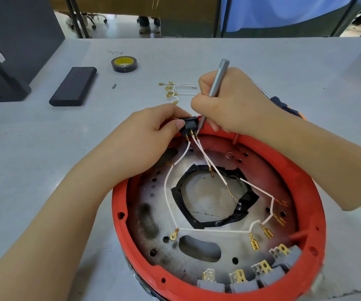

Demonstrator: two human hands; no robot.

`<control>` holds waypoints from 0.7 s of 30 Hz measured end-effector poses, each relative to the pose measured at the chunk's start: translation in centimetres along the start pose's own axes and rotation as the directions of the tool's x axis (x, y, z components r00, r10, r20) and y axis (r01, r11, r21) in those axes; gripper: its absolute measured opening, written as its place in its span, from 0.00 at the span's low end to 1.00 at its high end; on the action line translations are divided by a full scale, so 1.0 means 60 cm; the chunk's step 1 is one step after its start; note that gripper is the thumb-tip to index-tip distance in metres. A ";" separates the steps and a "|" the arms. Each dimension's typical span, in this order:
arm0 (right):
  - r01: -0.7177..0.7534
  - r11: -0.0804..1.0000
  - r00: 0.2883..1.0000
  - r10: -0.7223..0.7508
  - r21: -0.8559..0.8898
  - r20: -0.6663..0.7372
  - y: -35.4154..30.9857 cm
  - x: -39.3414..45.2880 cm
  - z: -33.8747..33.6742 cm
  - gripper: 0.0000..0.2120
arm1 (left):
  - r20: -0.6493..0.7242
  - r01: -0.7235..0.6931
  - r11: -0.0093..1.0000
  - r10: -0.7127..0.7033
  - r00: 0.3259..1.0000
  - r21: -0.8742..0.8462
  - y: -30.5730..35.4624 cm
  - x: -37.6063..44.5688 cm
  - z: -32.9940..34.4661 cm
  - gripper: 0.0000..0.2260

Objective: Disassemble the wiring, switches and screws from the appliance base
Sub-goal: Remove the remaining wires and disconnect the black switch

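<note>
On the grey counter (262, 61) in front of the person sits a round red appliance base (318, 216), open side up, with a metal plate inside and black tape around its central hole. At its far rim the left hand (144, 135) pinches a small black switch (189, 124), thumb and fingers curled round it, holding it just above the rim. The right hand (229, 103) grips a grey screwdriver (218, 81) like a pen, its tip at the brass terminals on the switch's underside. White wires (168, 181) run from those terminals down across the plate, ending in loose brass connectors. Four grey switches (268, 276) line the near rim. Beyond the hands lie detached wires (181, 92), a roll of black tape (124, 64) and a black case (73, 86).
</note>
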State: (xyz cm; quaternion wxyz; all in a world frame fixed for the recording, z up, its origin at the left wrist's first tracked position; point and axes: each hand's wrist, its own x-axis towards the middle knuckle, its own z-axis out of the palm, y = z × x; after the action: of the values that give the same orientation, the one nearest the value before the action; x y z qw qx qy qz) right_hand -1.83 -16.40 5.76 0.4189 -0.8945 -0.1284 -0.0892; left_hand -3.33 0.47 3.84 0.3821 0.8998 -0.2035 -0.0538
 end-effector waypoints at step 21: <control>0.338 0.895 0.921 -0.378 -0.292 -0.091 0.010 -0.037 0.015 0.18 | 0.001 -0.021 1.000 0.021 1.000 -0.011 0.002 -0.002 -0.002 0.10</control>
State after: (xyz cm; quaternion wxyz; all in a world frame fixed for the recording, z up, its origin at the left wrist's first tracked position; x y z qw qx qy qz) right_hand -3.74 -16.42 4.18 0.2774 -0.8951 -0.2472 -0.2464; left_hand -3.47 0.52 3.98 0.3873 0.8955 -0.2130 -0.0516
